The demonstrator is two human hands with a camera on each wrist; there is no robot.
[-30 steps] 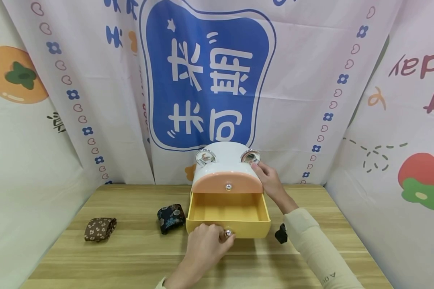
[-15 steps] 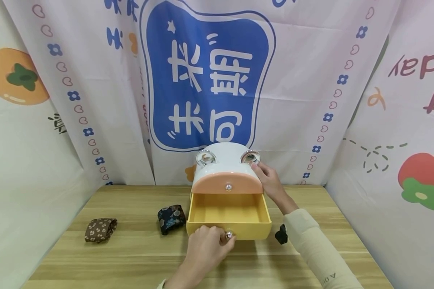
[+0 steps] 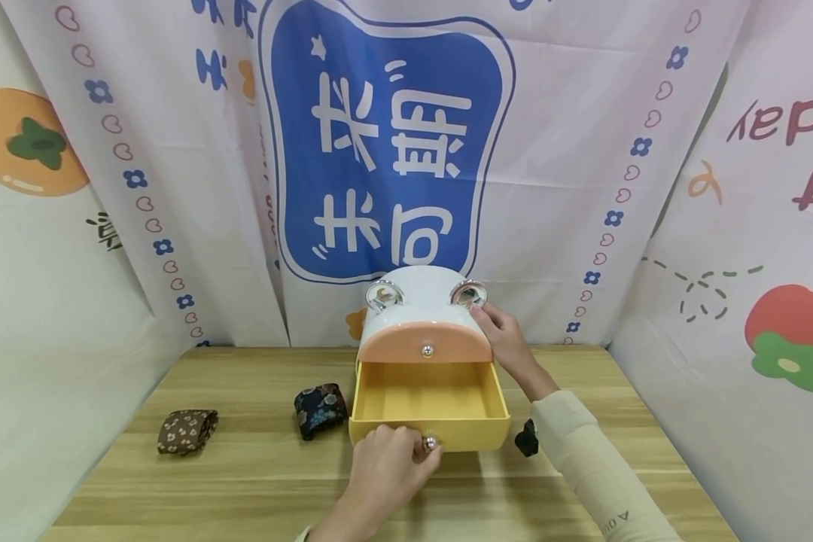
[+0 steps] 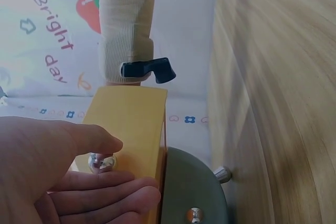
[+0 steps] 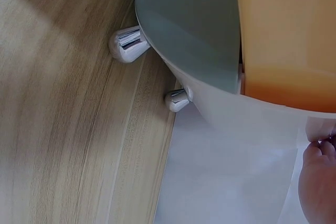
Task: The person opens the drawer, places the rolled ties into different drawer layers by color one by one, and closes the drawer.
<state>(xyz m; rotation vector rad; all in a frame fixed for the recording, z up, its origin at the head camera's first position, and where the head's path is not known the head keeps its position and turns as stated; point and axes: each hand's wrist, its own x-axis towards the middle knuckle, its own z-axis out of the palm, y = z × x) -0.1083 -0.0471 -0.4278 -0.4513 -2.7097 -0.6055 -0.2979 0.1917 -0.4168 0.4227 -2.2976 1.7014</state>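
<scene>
A small white drawer cabinet (image 3: pixel 425 296) with round chrome-rimmed "eyes" stands at the back of the wooden table. Its yellow drawer (image 3: pixel 470 435) is pulled well out, and the inside shows bare. At the drawer's front, my left hand (image 3: pixel 383 468) pinches the silver knob (image 3: pixel 430 443) between thumb and index finger; the left wrist view shows the other fingers extended below it. My right hand (image 3: pixel 508 342) rests against the cabinet's right side, thumb just under the right eye (image 3: pixel 469 294). Its fingertips touch the white wall in the right wrist view, partly out of frame.
An orange drawer front (image 3: pixel 425 342) sits shut above the yellow one, and a dark green one (image 4: pixel 191 187) below. Left of the cabinet lie a dark floral cloth roll (image 3: pixel 321 411) and a brown one (image 3: pixel 187 431). A small black item (image 3: pixel 527 439) lies beside my right sleeve.
The yellow drawer has slid slightly farther out toward me, with my left hand on its knob. My right hand keeps its place on the cabinet.
</scene>
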